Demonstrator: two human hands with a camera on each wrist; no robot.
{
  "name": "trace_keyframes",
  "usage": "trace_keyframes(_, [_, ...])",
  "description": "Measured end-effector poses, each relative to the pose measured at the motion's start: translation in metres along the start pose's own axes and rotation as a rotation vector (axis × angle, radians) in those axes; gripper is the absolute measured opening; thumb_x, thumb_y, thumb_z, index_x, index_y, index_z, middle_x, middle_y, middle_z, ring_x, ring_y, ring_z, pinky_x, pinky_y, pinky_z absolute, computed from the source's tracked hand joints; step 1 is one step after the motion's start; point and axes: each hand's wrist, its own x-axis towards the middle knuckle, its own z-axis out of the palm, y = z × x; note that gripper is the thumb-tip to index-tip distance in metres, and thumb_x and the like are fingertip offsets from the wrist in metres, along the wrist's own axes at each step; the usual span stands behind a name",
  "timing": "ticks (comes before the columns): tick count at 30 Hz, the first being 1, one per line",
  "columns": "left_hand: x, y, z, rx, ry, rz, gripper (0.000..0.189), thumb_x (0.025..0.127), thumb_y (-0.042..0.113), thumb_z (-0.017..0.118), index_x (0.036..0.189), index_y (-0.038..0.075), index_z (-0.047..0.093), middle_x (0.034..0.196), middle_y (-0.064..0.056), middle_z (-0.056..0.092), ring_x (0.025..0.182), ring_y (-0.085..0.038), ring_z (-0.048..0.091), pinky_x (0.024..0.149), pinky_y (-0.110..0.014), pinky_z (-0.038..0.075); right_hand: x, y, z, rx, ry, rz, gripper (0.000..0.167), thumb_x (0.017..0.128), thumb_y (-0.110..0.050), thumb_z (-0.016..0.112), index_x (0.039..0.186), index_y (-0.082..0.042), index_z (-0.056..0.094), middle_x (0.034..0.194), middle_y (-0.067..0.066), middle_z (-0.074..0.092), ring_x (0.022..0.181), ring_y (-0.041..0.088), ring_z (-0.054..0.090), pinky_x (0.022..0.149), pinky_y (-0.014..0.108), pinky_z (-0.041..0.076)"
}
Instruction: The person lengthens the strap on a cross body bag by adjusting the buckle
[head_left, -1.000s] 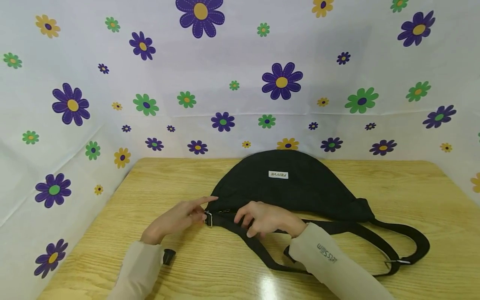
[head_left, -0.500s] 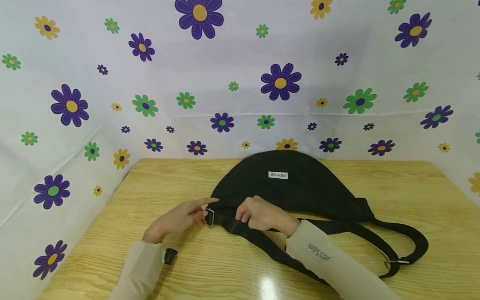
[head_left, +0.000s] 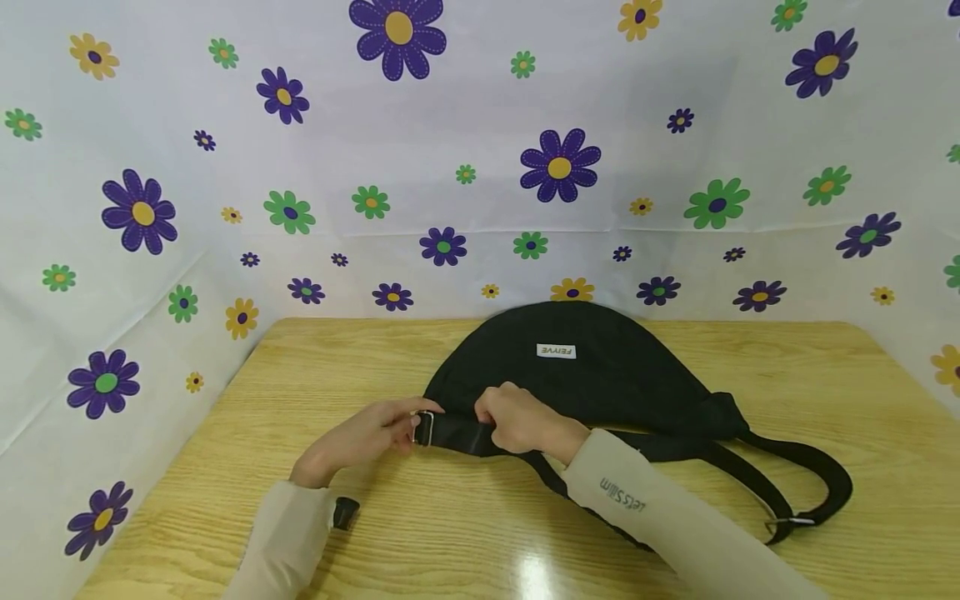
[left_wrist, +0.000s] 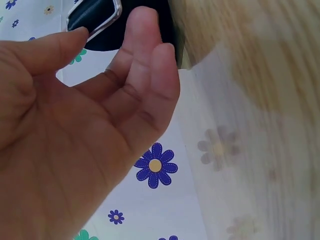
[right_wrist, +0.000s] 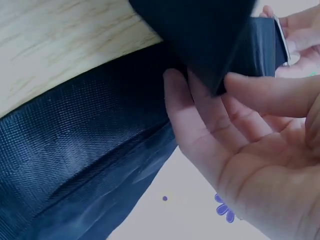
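A black waist bag [head_left: 570,383] with a small white label [head_left: 556,351] lies on the table, its curved side toward the back. My left hand [head_left: 363,442] pinches the metal strap buckle [head_left: 431,428] at the bag's left corner; in the left wrist view the thumb meets the edge of the silver frame [left_wrist: 111,24]. Just right of it, my right hand [head_left: 525,423] grips the black strap [head_left: 459,433]. The right wrist view shows the strap [right_wrist: 200,35] folded between thumb and fingers. From there it runs under the right forearm, partly hidden.
On the right the rest of the strap [head_left: 832,475] loops over the wooden table [head_left: 420,550], with a second metal buckle [head_left: 801,522] on it. A small black object [head_left: 346,513] shows beside the left sleeve. A flower-patterned cloth [head_left: 465,100] hangs at the back and sides.
My right hand has closed its fingers on the strap and pulled it up and taut beside the buckle. The buckle has shifted slightly right with my left hand. The front strap loop has drawn in.
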Motion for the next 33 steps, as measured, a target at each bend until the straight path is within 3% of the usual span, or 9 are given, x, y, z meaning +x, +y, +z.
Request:
trace_keyframes(4, [0.001,0.001,0.001,-0.009,0.012,-0.011,0.037,0.106,-0.001,0.04,0.14,-0.002,0.055,0.081,-0.009,0.059,0.075,-0.023,0.061,0.075,-0.037,0.053,-0.002,-0.005,0.002,-0.038,-0.039,0.074,0.021,0.086,0.019,0.061,0.096,0.001,0.068,0.093,0.013,0.064,0.085,0.028,0.062,0.074,0.037,0.051])
trace_keyframes(8, [0.001,0.001,0.002,-0.005,0.02,-0.009,0.036,0.105,-0.002,0.041,0.137,-0.001,0.057,0.083,-0.008,0.06,0.076,-0.022,0.06,0.073,-0.035,0.052,-0.01,-0.004,-0.008,-0.087,-0.129,0.135,0.029,0.089,0.017,0.06,0.114,0.003,0.066,0.111,0.018,0.065,0.098,0.031,0.063,0.083,0.041,0.052])
trace_keyframes(11, [0.001,0.002,0.002,0.002,0.018,0.002,0.035,0.105,-0.003,0.042,0.136,-0.001,0.057,0.085,-0.007,0.061,0.077,-0.02,0.061,0.072,-0.035,0.053,-0.018,0.001,-0.02,-0.14,-0.228,0.168,0.02,0.091,0.016,0.057,0.092,-0.003,0.064,0.087,0.006,0.059,0.073,0.02,0.053,0.065,0.032,0.044])
trace_keyframes(13, [0.001,0.003,0.001,0.014,0.018,0.009,0.034,0.105,-0.003,0.042,0.135,-0.001,0.057,0.085,-0.007,0.062,0.077,-0.02,0.061,0.072,-0.035,0.053,-0.022,0.004,-0.027,-0.178,-0.271,0.175,0.033,0.09,0.017,0.055,0.07,-0.009,0.053,0.068,-0.002,0.042,0.058,0.014,0.034,0.056,0.029,0.03])
trace_keyframes(15, [0.001,0.003,0.0,0.024,0.018,0.017,0.033,0.105,-0.003,0.042,0.135,-0.002,0.057,0.085,-0.007,0.062,0.077,-0.019,0.061,0.072,-0.034,0.053,-0.026,0.007,-0.031,-0.216,-0.275,0.165,0.047,0.089,0.018,0.054,0.06,-0.015,0.035,0.062,-0.004,0.022,0.056,0.012,0.019,0.054,0.03,0.019])
trace_keyframes(19, [0.001,0.003,-0.001,0.043,0.027,0.026,0.032,0.105,-0.004,0.043,0.134,-0.003,0.057,0.084,-0.006,0.062,0.076,-0.019,0.059,0.069,-0.031,0.05,-0.031,0.011,-0.03,-0.269,-0.187,0.138,0.057,0.087,0.019,0.057,0.058,-0.018,0.025,0.062,-0.004,0.012,0.057,0.012,0.011,0.056,0.031,0.015])
trace_keyframes(23, [0.0,0.004,0.001,0.071,0.068,0.046,0.029,0.104,-0.005,0.045,0.127,-0.001,0.062,0.09,-0.005,0.057,0.078,-0.016,0.051,0.07,-0.029,0.045,-0.033,0.014,-0.023,-0.282,-0.096,0.174,0.04,0.09,0.015,0.063,0.068,-0.013,0.045,0.07,-0.002,0.036,0.062,0.015,0.029,0.058,0.032,0.029])
trace_keyframes(27, [0.0,0.004,0.003,0.038,0.099,0.049,0.026,0.103,-0.008,0.046,0.122,-0.002,0.063,0.102,-0.01,0.05,0.082,-0.018,0.054,0.072,-0.03,0.049,-0.032,0.018,-0.019,-0.262,-0.036,0.218,0.015,0.091,0.009,0.067,0.095,-0.005,0.064,0.095,0.007,0.059,0.08,0.022,0.052,0.073,0.039,0.048])
trace_keyframes(33, [0.003,0.004,0.004,-0.04,0.105,0.044,0.024,0.102,-0.012,0.043,0.118,-0.009,0.061,0.107,-0.014,0.049,0.074,-0.022,0.057,0.068,-0.029,0.053,-0.03,0.016,-0.004,-0.141,0.086,0.158,0.008,0.094,-0.009,0.074,0.087,-0.008,0.069,0.074,0.0,0.059,0.064,0.015,0.055,0.06,0.035,0.047])
